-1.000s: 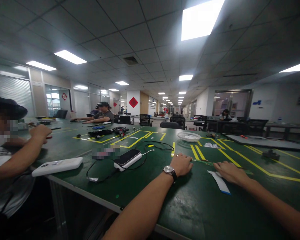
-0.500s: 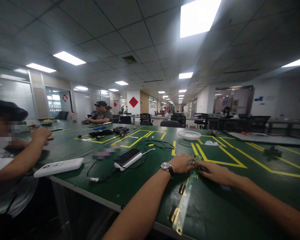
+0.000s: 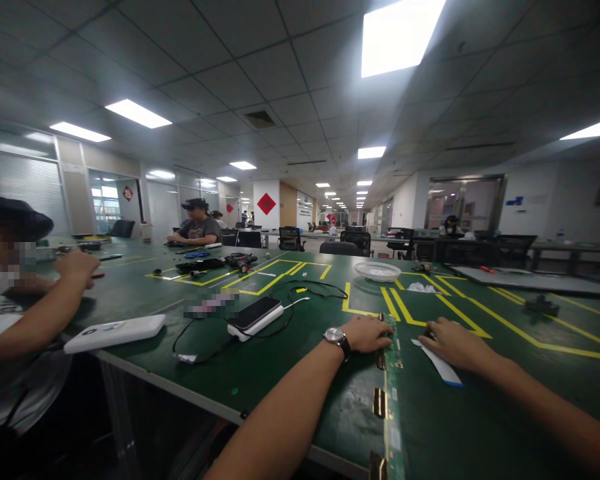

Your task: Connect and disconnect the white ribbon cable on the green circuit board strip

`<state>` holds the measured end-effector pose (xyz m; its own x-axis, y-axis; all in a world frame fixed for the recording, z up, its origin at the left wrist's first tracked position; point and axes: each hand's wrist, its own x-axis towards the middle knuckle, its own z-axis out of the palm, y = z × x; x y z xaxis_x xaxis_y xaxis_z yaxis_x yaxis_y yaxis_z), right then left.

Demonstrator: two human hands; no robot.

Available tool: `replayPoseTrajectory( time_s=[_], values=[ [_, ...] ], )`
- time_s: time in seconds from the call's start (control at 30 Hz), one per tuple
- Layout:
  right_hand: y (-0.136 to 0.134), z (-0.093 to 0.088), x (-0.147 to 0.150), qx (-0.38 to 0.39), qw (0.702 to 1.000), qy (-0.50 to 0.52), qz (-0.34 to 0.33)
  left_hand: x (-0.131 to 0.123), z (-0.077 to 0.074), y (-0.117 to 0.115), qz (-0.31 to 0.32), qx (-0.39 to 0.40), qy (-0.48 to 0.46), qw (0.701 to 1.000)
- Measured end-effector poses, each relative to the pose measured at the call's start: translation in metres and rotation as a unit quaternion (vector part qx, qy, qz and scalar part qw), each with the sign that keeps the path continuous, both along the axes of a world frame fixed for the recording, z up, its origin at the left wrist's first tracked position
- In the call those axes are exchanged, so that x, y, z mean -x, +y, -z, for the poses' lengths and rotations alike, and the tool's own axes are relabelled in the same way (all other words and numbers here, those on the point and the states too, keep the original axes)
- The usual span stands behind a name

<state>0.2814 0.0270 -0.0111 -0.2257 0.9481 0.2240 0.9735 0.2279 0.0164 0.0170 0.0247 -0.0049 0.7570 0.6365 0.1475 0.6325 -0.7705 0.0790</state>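
Observation:
A long, narrow green circuit board (image 3: 394, 400) lies lengthwise on the table in front of me, with several dark, gold-edged flaps along its left side. My left hand (image 3: 364, 333), wearing a wristwatch, has its fingers closed on the board's far end. To the right, a white flat ribbon cable (image 3: 441, 365) with a blue tip rests beside the board. My right hand (image 3: 450, 341) is over its far end, thumb and fingers closed around it; the fingertips are partly hidden.
A white round basket (image 3: 377, 271) and crumpled white paper (image 3: 422, 288) stand beyond my hands. Left of me are a phone on a white block (image 3: 255, 319), a black cable and a white case (image 3: 115, 333). A co-worker (image 3: 20, 320) sits at the left. Yellow tape marks the green tabletop (image 3: 280, 393).
My right hand has left the board and moved right to the ribbon cable. The board has turned from slanting to nearly straight and lies flatter, my left hand still at its far end.

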Motion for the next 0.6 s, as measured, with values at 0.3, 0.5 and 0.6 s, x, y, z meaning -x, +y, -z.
replayPoseTrajectory(
  time_s=[0.3, 0.5, 0.6],
  values=[
    [-0.021, -0.014, 0.029, 0.008, 0.986, 0.076, -0.148, -0.001, 0.002, -0.001, -0.004, -0.02, 0.0, 1.0],
    [-0.018, -0.012, 0.024, 0.001, 0.992, 0.065, -0.11, -0.001, 0.002, -0.001, 0.002, -0.027, -0.008, 1.0],
    [-0.021, -0.014, 0.024, 0.025, 0.992, 0.062, -0.11, -0.002, 0.003, -0.001, -0.006, -0.029, -0.008, 1.0]
  ],
)
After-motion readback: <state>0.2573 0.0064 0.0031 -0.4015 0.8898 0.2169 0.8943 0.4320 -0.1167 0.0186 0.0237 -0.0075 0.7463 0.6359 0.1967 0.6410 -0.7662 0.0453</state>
